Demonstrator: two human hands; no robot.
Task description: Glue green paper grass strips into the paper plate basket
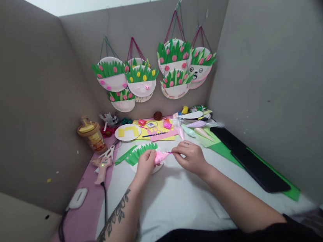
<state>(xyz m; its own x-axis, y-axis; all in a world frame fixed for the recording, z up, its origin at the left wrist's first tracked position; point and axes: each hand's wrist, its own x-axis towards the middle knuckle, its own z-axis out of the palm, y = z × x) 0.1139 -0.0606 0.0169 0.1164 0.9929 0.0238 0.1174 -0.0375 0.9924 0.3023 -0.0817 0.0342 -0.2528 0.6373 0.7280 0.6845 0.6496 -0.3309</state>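
Note:
My left hand (147,163) is closed round a small, shiny pink bag (160,157) that tapers to the right. A thin dark-red piece (169,152), perhaps cord or a tie, is at the bag's narrow end. My right hand (190,157) pinches that piece between thumb and fingertips. Under my left hand lies a white paper plate (134,167) with green paper grass (140,154) on it. A loose green paper strip (126,155) is beside the plate on the left. My left hand partly covers the plate.
A pink glue gun (104,166) on a cord and a lidded brown cup (92,136) stand left. Behind are a white plate (128,133) with yellow pieces, a pencil (155,134) and piping bags (196,124). A black slab (250,159) lies right. Decorated plates (141,76) hang on the back wall.

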